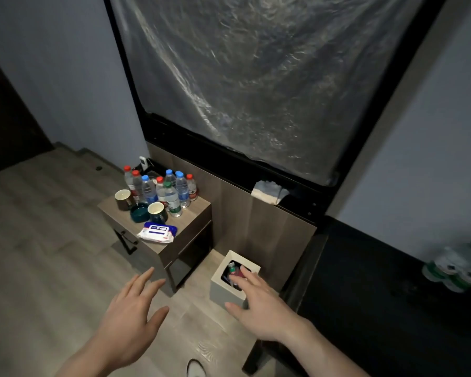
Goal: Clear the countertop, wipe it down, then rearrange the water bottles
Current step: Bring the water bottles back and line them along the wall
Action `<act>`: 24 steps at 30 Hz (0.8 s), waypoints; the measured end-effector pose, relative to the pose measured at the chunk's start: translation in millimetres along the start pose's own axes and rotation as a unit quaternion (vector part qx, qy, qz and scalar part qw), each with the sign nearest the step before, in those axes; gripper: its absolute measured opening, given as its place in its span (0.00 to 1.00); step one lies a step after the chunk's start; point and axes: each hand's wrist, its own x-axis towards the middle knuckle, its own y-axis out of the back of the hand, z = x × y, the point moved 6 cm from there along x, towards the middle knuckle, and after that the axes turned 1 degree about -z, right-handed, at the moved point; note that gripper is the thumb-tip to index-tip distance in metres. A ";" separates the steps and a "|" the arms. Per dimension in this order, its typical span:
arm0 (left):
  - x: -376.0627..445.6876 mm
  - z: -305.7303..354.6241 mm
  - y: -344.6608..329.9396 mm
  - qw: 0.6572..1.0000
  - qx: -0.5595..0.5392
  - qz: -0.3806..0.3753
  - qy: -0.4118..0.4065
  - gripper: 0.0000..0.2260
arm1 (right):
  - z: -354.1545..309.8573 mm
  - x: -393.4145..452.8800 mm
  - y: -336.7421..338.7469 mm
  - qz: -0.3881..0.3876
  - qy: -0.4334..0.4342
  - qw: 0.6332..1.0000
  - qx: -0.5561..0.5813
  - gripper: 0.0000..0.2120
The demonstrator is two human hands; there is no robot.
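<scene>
Clear plastic water bottles (162,187) with red, blue and green caps are clustered at the back of the small wooden countertop (195,206), behind two cups and a blue-and-white wipes packet (157,233). The left hand (129,319) is held flat, fingers extended, empty. The right hand (259,303) is spread above a white square waste bin (223,291), nothing gripped.

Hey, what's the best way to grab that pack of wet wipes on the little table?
Judging by its pose, pinch the wet wipes pack across its narrow width from above. It lies flat near the table's front edge, clear of the mugs, with both hands open.
</scene>
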 end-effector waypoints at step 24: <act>208.4 -336.1 171.5 1.000 -0.016 -0.003 -0.022 0.27 | -280.3 298.7 -33.1 0.030 -0.032 0.999 0.015 0.34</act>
